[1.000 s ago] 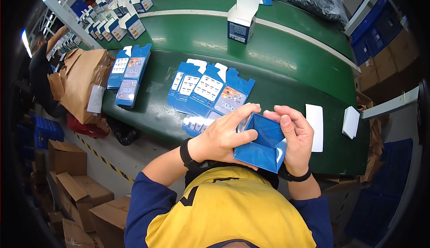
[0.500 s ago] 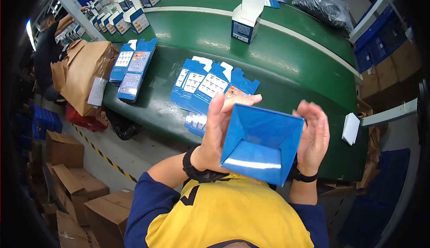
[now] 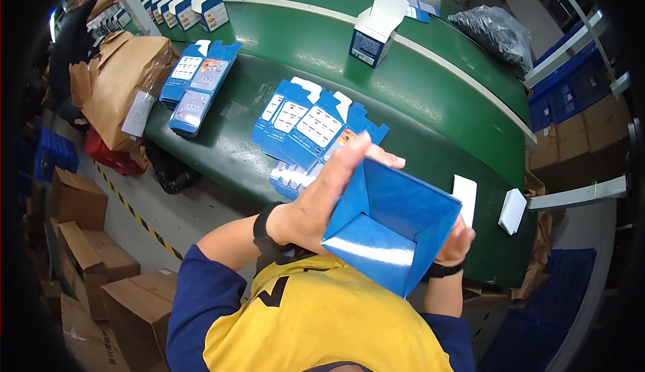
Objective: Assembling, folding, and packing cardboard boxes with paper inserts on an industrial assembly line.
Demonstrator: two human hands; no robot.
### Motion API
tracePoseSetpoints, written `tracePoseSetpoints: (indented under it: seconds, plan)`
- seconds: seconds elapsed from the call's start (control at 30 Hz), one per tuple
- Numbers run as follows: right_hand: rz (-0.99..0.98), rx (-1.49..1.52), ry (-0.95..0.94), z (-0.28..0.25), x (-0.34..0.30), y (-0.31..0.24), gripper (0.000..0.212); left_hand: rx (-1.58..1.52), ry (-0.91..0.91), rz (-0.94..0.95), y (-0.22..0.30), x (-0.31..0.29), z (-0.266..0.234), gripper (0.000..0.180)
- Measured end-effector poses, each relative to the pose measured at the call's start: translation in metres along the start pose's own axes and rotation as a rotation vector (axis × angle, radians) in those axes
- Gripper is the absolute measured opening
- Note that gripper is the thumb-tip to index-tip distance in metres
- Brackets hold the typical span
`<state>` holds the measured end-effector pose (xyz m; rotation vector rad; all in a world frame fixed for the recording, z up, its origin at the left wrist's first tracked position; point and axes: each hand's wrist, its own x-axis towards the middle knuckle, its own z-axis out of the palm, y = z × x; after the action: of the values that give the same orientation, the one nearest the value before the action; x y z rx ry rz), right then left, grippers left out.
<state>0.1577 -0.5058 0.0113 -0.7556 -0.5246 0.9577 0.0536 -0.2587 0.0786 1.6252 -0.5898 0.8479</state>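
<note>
In front of my chest a blue cardboard box (image 3: pixel 396 227) is tilted, its recessed blue folded end turned up toward me. My left hand (image 3: pixel 316 201) grips its left side, the thumb stretched up along the edge and fingertips showing past the far edge. At the opposite side my right hand (image 3: pixel 457 241) closes on the box, its fingers partly hidden behind it. A white flap (image 3: pixel 463 197) sticks out beyond the box by my right hand. Just past my left hand, flat blue printed cartons (image 3: pixel 312 120) lie fanned out on the green work surface (image 3: pixel 235 164).
A stack of flat cartons (image 3: pixel 198 90) lies farther left, beside a brown paper-wrapped bundle (image 3: pixel 124 97). An open-topped box (image 3: pixel 373 39) stands ahead; several more boxes (image 3: pixel 215 13) stand far left near another person (image 3: pixel 70 50). White cards (image 3: pixel 512 211) lie right, near a metal post.
The box has tilted and shifted slightly down in my hands. My right hand, earlier beside it with raised fingers, has closed in against it. The white flap has come into sight.
</note>
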Motion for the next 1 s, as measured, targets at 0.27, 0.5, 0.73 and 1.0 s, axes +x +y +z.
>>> tracePoseSetpoints:
  seconds: [0.27,0.5,0.73,1.0]
  plan:
    - [-0.364,0.138,-0.692,0.045,0.004,0.008,0.096,-0.371,-0.172,-0.394,-0.005,-0.019,0.023,0.132]
    - [-0.22,-0.01,-0.027,0.055,-0.005,0.008,0.097,-0.364,-0.286,-0.352,0.002,-0.014,0.015,0.122]
    - [-0.161,-0.531,0.424,0.037,0.036,-0.025,0.087,0.398,-0.233,0.208,0.009,0.018,-0.036,0.064]
    - [0.286,-0.183,0.168,0.046,0.112,-0.056,0.067,0.834,-0.478,0.32,-0.038,0.006,-0.071,0.055]
